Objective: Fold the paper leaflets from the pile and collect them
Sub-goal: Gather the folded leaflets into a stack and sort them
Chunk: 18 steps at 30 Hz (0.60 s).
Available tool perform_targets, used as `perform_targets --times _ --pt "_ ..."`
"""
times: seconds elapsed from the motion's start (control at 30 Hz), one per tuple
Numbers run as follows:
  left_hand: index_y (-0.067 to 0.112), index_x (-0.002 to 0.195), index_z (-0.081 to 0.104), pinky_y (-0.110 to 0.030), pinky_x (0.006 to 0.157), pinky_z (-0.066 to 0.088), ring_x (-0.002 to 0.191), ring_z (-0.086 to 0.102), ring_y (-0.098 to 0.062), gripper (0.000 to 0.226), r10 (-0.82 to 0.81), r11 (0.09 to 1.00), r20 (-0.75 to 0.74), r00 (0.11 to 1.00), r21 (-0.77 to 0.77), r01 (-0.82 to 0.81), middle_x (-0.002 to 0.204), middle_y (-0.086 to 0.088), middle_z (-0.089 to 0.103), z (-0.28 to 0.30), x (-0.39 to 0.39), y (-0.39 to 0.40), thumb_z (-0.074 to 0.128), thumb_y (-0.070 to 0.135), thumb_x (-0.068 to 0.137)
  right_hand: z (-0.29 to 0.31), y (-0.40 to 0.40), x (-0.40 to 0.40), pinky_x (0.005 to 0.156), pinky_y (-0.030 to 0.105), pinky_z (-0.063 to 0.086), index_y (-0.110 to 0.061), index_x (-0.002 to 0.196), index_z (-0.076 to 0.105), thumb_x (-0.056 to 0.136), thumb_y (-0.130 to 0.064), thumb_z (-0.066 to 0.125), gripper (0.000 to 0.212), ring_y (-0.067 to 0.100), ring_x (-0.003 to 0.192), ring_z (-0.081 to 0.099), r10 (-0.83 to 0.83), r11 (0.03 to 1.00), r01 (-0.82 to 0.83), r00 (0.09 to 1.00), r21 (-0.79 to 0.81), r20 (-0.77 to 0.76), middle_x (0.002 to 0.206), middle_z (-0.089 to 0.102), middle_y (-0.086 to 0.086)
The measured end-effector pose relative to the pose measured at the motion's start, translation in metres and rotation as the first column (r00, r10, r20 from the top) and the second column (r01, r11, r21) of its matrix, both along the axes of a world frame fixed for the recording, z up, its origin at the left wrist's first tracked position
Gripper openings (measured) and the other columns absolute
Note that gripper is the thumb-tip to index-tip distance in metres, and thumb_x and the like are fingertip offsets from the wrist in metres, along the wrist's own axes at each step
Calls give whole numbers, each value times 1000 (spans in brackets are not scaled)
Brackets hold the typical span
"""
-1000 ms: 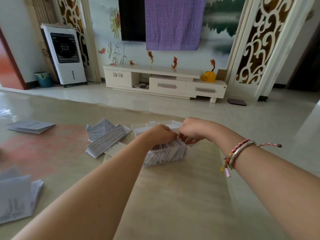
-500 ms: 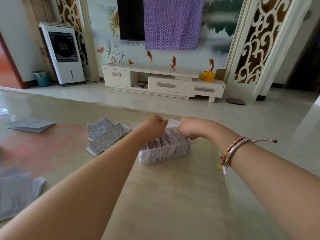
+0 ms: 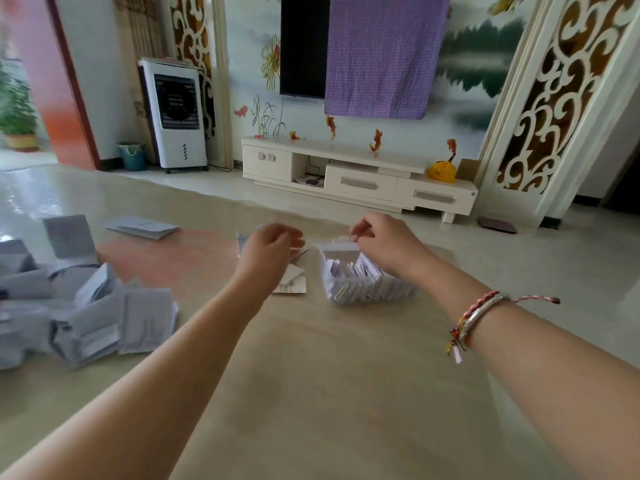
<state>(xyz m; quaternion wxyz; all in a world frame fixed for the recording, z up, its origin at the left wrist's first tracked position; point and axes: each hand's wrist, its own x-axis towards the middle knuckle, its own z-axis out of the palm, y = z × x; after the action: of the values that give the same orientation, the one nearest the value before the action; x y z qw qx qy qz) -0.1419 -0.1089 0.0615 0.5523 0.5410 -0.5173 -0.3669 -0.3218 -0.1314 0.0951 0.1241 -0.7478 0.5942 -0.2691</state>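
Both hands are hovering at the far end of the table (image 3: 329,393), the left hand (image 3: 268,252) with fingers loosely curled and seemingly gripping nothing (blur there, so no paper in it can be confirmed), the right hand (image 3: 384,242) with fingertips drawn together above the far wall of the clear box (image 3: 367,287); whether it is pinching a leaflet cannot be told. The box of folded leaflets (image 3: 360,270) is sitting just under and toward the person from the right fingers, its long axis running left to right, leaflets standing on edge inside. A few loose folded pieces (image 3: 291,282) are lying just beside the box, under the left hand. The unfolded pile (image 3: 86,310) is lying well apart to the left, so the left hand is nearer to it, and judging by that, the next reach is probably going leftward across open tabletop. A separate leaflet (image 3: 142,227) is resting farther back left. The table's far edge is running close behind both hands, so room is mostly toward the person.
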Motion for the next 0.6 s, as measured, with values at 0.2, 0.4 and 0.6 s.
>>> perform_targets --times 0.2,0.4,0.6 --pt "13 90 64 -12 60 46 81 65 -14 29 170 985 -33 985 32 -169 96 -9 71 -46 74 47 40 -3 91 -42 -6 94 88 28 42 -14 134 45 88 -14 58 48 24 118 50 227 968 -247 944 -54 -240 131 53 9" --pt "15 89 62 -30 77 54 88 68 -19 31 67 996 -126 990 65 -59 96 -8 70 -57 88 55 39 -4 92 -59 -52 147 107 39 31 -20 132 45 84 -9 56 51 27 134 33 152 980 -198 822 -26 -550 142 41 6" --pt "11 93 60 -28 75 55 84 65 -18 23 -7 985 -201 980 165 41 95 -7 66 -57 77 57 41 -1 94 -61 -48 138 90 36 41 -19 92 56 85 -9 57 13 25 112 46 85 963 -219 802 -159 -591 119 56 6"
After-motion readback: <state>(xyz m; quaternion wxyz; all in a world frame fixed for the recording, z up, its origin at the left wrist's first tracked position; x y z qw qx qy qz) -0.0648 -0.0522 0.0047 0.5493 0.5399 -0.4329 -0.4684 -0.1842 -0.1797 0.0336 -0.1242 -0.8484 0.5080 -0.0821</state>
